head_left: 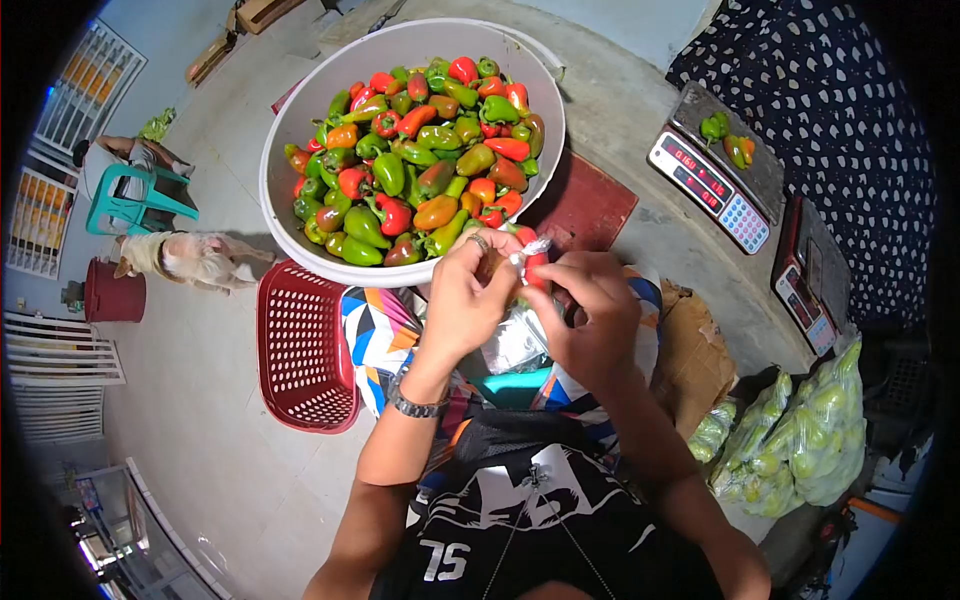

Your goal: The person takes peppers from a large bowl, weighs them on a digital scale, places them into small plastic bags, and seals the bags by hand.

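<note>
A small clear plastic bag with red peppers (537, 278) inside is between my two hands, in front of my lap. My left hand (472, 292), with a ring and a wristwatch, pinches the bag near its twisted neck. The fingers of my right hand (598, 312) are closed on the bag's other side. Just beyond my hands stands a wide, pale tub (283, 225) heaped with green, red and orange peppers (390, 172). More clear plastic bags (516, 342) lie in my lap, partly hidden by my hands.
A red perforated basket (305, 350) stands at my left. Two digital scales (708, 185) are at the right, one bearing peppers (728, 138). Full plastic bags of green produce (800, 440) lie at lower right. A dog (195, 258) and a seated person (135, 165) are at far left.
</note>
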{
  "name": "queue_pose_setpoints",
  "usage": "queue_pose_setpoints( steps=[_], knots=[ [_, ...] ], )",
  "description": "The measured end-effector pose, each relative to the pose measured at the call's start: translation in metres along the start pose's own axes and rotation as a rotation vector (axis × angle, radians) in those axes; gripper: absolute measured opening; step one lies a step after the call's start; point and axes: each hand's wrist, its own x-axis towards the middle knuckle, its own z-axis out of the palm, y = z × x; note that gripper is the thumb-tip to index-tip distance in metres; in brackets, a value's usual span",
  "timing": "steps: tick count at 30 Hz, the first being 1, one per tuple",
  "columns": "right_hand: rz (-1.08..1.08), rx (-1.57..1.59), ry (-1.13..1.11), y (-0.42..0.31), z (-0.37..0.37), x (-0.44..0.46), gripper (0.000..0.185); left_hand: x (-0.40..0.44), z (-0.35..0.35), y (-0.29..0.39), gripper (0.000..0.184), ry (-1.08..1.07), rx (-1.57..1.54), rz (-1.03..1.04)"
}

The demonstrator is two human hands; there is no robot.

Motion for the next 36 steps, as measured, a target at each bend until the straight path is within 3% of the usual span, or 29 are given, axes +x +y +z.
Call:
queue_pose_setpoints(
  steps=[1, 4, 5, 8, 9, 12, 16, 17, 20, 21, 23, 25, 26, 27, 29, 31, 36],
  knots=[
    [0.016, 0.004, 0.011, -0.002, 0.008, -0.003, 0.029, 0.0, 0.006, -0.001, 0.008, 0.053, -0.002, 0.147],
    [-0.006, -0.056, 0.062, 0.013, 0.024, -0.014, 0.031, -0.01, 0.021, -0.021, 0.009, 0.155, -0.034, 0.058],
    [-0.028, -0.075, 0.064, 0.016, 0.025, -0.014, 0.031, -0.012, 0.029, -0.031, 0.01, 0.207, -0.236, 0.051],
    [-0.064, -0.045, 0.024, 0.025, 0.025, -0.02, 0.036, -0.022, 0.025, -0.023, 0.011, 0.082, -0.647, -0.119],
    [-0.074, -0.023, 0.004, 0.025, 0.022, -0.019, 0.039, -0.021, 0.024, -0.027, 0.011, 0.067, -0.657, -0.112],
    [0.242, 0.265, -0.015, 0.015, 0.005, -0.015, 0.048, -0.023, 0.017, -0.032, 0.012, 0.034, -0.599, -0.177],
    [-0.331, 0.017, -0.379, 0.041, -0.012, 0.005, 0.046, -0.023, 0.0, -0.036, 0.016, -0.179, -0.496, -0.239],
    [-0.35, -0.009, -0.532, 0.041, -0.016, 0.008, 0.044, -0.021, -0.004, -0.036, 0.016, -0.232, -0.484, -0.254],
    [-0.414, -0.043, -0.606, 0.047, -0.017, 0.009, 0.036, -0.016, -0.017, -0.038, 0.015, -0.322, -0.634, -0.412],
    [-0.368, -0.015, -0.552, 0.047, -0.013, 0.007, 0.029, -0.017, -0.018, -0.038, 0.013, -0.302, -0.608, -0.396],
    [-0.279, 0.039, -0.441, 0.046, -0.003, 0.004, 0.018, -0.025, -0.01, -0.032, 0.012, -0.122, -0.211, -0.15],
    [0.433, 0.457, -0.695, 0.036, -0.008, 0.014, 0.013, -0.029, -0.008, -0.012, 0.015, 0.002, 0.085, 0.154],
    [0.801, 0.665, -0.799, 0.034, -0.009, 0.017, 0.015, -0.031, -0.009, -0.015, 0.017, -0.007, 0.065, 0.184],
    [0.909, 0.776, -0.9, 0.042, -0.011, 0.021, 0.02, -0.033, -0.009, -0.019, 0.018, -0.018, 0.044, 0.214],
    [0.994, 0.959, -0.937, 0.048, -0.012, 0.019, 0.019, -0.032, -0.012, -0.02, 0.022, -0.044, 0.076, 0.324],
    [1.036, 1.052, -0.964, 0.051, -0.015, 0.018, 0.02, -0.031, -0.012, -0.01, 0.021, -0.063, 0.134, 0.299],
    [0.751, 0.678, -0.841, 0.048, -0.021, 0.012, 0.02, -0.023, -0.004, -0.008, 0.017, -0.177, 0.242, 0.326]
  ],
)
